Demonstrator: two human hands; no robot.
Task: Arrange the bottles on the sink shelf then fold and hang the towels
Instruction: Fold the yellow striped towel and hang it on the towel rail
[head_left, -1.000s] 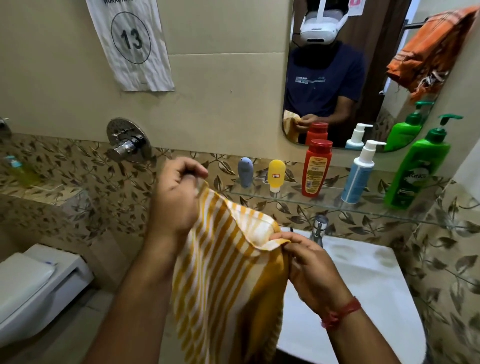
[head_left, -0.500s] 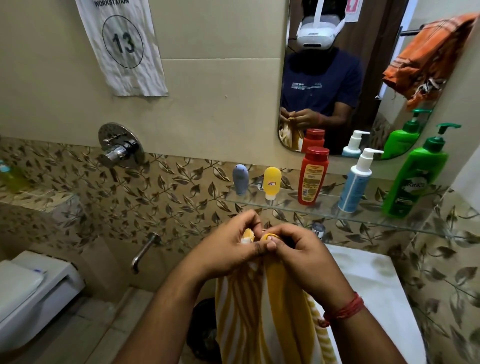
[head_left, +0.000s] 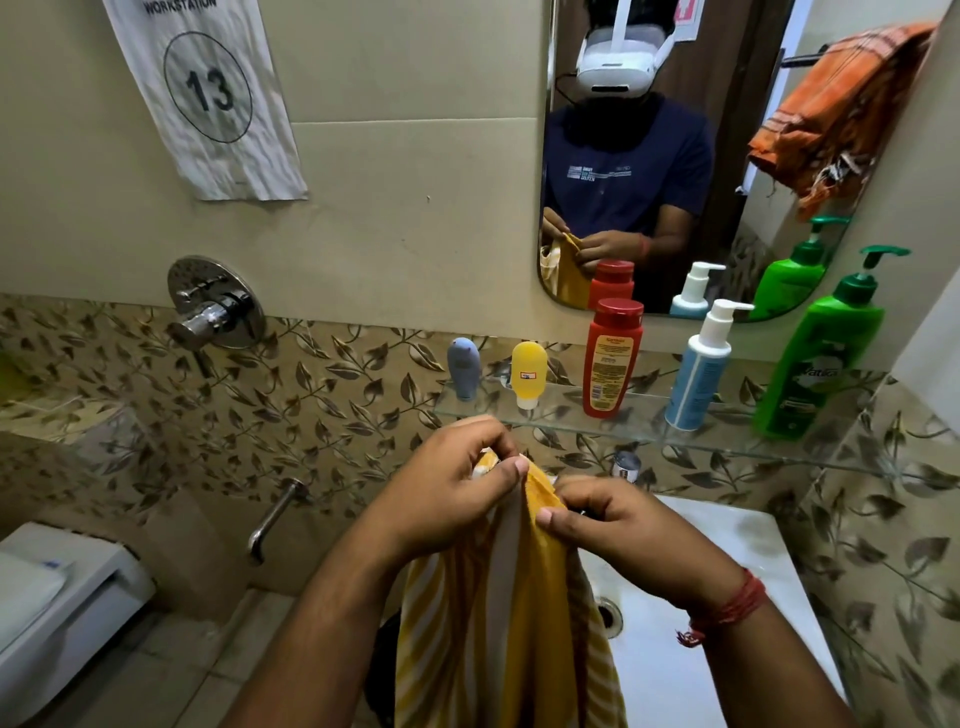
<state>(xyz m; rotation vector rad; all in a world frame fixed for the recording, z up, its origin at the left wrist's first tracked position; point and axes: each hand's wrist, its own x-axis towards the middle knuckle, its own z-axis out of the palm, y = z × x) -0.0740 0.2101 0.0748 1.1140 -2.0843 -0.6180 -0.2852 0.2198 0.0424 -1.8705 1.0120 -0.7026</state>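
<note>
Two hands meet at the centre of the view, both gripping the top edge of a yellow-and-white striped towel that hangs straight down in front of the sink. Left hand, at 9 o'clock of the pinch point, has its fingers curled over the bunched edge with the thumb pressed against the cloth. Right hand, at 3 o'clock, pinches the adjoining fold between thumb and curled fingers; a red thread band circles that wrist. At 12 o'clock from the hands, a glass shelf carries five bottles in a row, all upright: a grey tube, a yellow tube with a small label too small to read, a red bottle with illegible print, a blue pump bottle, and a green pump bottle marked "Vatika". At 10 o'clock, a paper sign on the wall reads "WORKSTATION" and "13". An orange towel shows in the mirror at 2 o'clock.
</note>
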